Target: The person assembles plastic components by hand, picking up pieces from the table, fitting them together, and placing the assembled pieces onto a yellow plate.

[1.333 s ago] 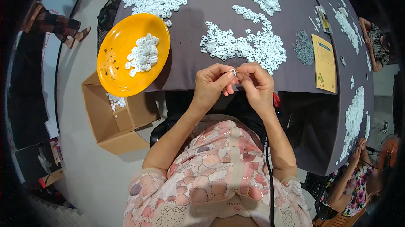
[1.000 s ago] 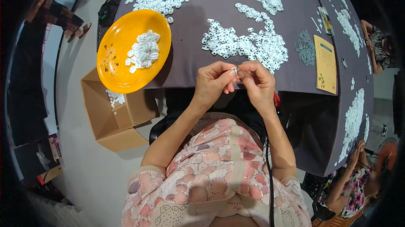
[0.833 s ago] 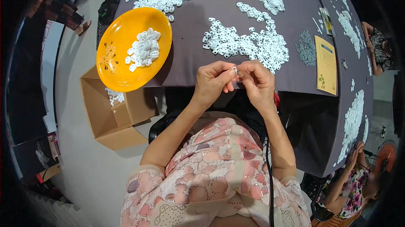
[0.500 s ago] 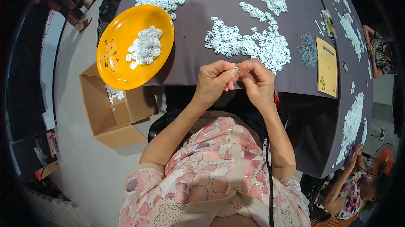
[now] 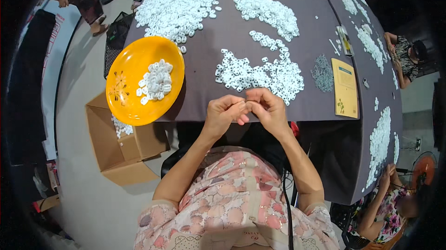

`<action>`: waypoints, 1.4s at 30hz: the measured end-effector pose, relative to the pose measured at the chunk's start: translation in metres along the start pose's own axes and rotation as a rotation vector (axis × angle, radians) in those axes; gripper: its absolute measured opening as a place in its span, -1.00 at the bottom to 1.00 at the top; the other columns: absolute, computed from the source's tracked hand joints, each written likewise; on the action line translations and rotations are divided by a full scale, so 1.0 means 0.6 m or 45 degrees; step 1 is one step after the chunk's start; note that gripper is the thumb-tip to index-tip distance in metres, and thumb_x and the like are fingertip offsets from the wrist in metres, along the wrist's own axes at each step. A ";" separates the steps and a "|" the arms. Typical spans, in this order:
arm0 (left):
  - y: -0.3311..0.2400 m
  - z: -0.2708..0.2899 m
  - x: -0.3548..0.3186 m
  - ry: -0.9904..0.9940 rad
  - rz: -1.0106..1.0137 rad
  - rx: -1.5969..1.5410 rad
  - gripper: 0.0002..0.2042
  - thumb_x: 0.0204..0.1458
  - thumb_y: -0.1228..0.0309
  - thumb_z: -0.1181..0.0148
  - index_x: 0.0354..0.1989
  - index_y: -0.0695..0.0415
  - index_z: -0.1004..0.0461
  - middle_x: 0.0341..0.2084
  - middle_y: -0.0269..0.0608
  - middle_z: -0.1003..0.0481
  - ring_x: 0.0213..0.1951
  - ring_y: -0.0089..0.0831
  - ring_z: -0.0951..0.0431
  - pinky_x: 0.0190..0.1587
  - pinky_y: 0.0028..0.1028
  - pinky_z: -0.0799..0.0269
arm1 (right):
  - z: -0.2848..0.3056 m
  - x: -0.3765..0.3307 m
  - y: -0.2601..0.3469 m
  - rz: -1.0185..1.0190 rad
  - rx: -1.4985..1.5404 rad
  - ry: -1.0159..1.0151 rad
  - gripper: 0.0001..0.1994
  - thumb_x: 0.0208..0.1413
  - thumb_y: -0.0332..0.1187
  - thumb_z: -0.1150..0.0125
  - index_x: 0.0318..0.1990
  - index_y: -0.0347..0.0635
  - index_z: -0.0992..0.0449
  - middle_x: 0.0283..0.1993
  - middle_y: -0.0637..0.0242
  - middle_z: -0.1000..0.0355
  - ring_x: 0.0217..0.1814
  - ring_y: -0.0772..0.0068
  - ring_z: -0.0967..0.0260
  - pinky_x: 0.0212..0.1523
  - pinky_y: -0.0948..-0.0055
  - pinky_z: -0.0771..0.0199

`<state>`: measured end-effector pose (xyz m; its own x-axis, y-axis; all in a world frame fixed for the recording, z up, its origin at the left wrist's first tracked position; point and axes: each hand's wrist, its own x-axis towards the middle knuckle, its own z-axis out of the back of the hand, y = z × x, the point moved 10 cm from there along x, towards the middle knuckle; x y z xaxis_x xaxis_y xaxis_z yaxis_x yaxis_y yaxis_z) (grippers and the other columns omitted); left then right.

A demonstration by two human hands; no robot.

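Observation:
At the near edge of the grey-covered table, my left hand (image 5: 222, 114) and my right hand (image 5: 270, 113) meet, both closed in a pinch. Whatever lies between the touching fingertips is too small and covered to make out. Just beyond them spreads a heap of small white square pieces with dark centres (image 5: 281, 79). To the left, a yellow-orange plate (image 5: 132, 50) with a flower print holds a cluster of white rounded pieces (image 5: 157, 82). It overhangs the table's corner and tilts.
A large heap of white pieces (image 5: 174, 10) lies far left, another (image 5: 272, 15) farther ahead. Small grey parts (image 5: 321, 75) sit beside a yellow booklet (image 5: 344, 94) on the right. Below the plate stands an open cardboard box (image 5: 130, 174). Other people sit along the right side.
The view has shifted, so the table and hands sit lower in it. My fingertips still meet, and the small whitish piece glimpsed between them before is now covered.

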<state>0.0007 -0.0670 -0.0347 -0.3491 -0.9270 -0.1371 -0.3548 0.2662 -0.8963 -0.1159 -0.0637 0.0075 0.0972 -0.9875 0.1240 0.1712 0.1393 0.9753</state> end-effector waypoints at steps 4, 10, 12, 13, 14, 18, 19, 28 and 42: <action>0.004 -0.001 0.006 0.031 0.012 -0.067 -0.89 0.07 0.51 -0.07 -0.31 0.29 -0.48 -0.51 -0.18 -0.51 -0.56 -0.51 -0.52 -0.54 -0.59 -0.45 | 0.005 0.006 -0.004 -0.059 0.051 0.050 -0.83 0.03 -0.53 -0.11 -0.20 -0.32 -0.47 -0.37 0.34 -0.50 -0.37 0.61 -0.43 -0.35 0.58 -0.43; 0.002 0.018 0.015 -0.024 -0.004 -0.102 -0.89 0.07 0.48 -0.08 -0.33 0.28 -0.46 -0.54 -0.18 -0.50 -0.62 -0.53 -0.50 -0.59 -0.60 -0.41 | 0.088 0.076 0.022 0.048 -0.579 -0.158 -0.86 0.03 -0.51 -0.05 -0.27 -0.29 -0.50 -0.53 0.22 -0.45 -0.53 0.47 -0.37 -0.47 0.51 -0.34; 0.001 0.019 0.017 -0.015 -0.012 -0.202 -0.88 0.07 0.47 -0.09 -0.33 0.28 -0.45 -0.54 -0.17 -0.50 -0.62 -0.54 -0.49 -0.60 -0.61 -0.40 | 0.121 0.116 0.025 0.084 -0.769 -0.242 -0.87 0.01 -0.51 -0.08 -0.30 -0.34 -0.50 -0.54 0.27 -0.43 -0.51 0.63 -0.28 -0.46 0.56 -0.29; 0.001 0.020 0.018 -0.018 -0.017 -0.203 -0.88 0.07 0.47 -0.09 -0.33 0.28 -0.45 -0.54 -0.17 -0.50 -0.62 -0.54 -0.49 -0.60 -0.61 -0.40 | 0.129 0.136 0.024 0.105 -0.826 -0.253 -0.86 -0.01 -0.52 -0.08 -0.30 -0.33 -0.51 -0.53 0.23 -0.43 -0.51 0.57 -0.31 -0.45 0.53 -0.30; 0.002 0.018 0.020 -0.005 -0.011 -0.205 -0.89 0.07 0.47 -0.08 -0.32 0.28 -0.45 -0.54 -0.17 -0.50 -0.62 -0.54 -0.49 -0.58 -0.61 -0.40 | 0.138 0.155 0.018 0.127 -0.886 -0.270 -0.86 -0.03 -0.53 -0.08 -0.29 -0.32 -0.51 -0.51 0.18 -0.43 -0.51 0.50 -0.34 -0.43 0.51 -0.32; 0.002 0.009 0.020 0.071 -0.032 -0.204 -0.89 0.08 0.48 -0.06 -0.31 0.27 -0.46 -0.53 -0.17 -0.50 -0.60 -0.53 -0.50 -0.55 -0.61 -0.41 | 0.114 0.207 0.025 0.319 -1.135 -0.280 -0.91 -0.07 -0.47 -0.08 -0.37 -0.22 -0.47 -0.36 0.11 -0.43 -0.29 0.06 -0.41 -0.31 0.17 -0.38; 0.004 0.013 0.019 0.063 -0.030 -0.205 -0.89 0.08 0.48 -0.06 -0.31 0.27 -0.46 -0.53 -0.17 -0.50 -0.60 -0.53 -0.50 -0.55 -0.61 -0.41 | 0.105 0.221 0.017 0.319 -1.132 -0.273 -0.91 -0.07 -0.47 -0.08 -0.37 -0.22 -0.47 -0.36 0.11 -0.43 -0.29 0.06 -0.41 -0.31 0.17 -0.38; 0.006 0.013 0.020 0.034 0.006 -0.175 -0.90 0.09 0.52 -0.04 -0.29 0.27 -0.46 -0.52 -0.16 -0.51 -0.59 -0.53 -0.50 -0.55 -0.61 -0.41 | 0.074 0.248 -0.022 0.266 -1.394 -0.101 -0.92 -0.07 -0.46 -0.11 -0.38 -0.13 -0.50 -0.32 0.17 -0.41 -0.27 0.08 -0.39 -0.27 0.21 -0.38; 0.003 0.011 0.021 0.051 -0.008 -0.177 -0.89 0.07 0.54 -0.06 -0.30 0.28 -0.48 -0.53 -0.19 -0.51 -0.60 -0.55 -0.50 -0.56 -0.63 -0.43 | 0.144 0.237 -0.021 0.202 -1.276 -0.268 -0.83 -0.02 -0.44 -0.10 -0.25 -0.14 -0.55 -0.31 0.20 -0.48 -0.25 0.14 -0.44 -0.22 0.30 -0.41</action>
<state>0.0013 -0.0796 -0.0409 -0.3798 -0.9182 -0.1123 -0.4730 0.2971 -0.8295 -0.1887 -0.2120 0.0288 0.0330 -0.9319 0.3612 0.9180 0.1711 0.3577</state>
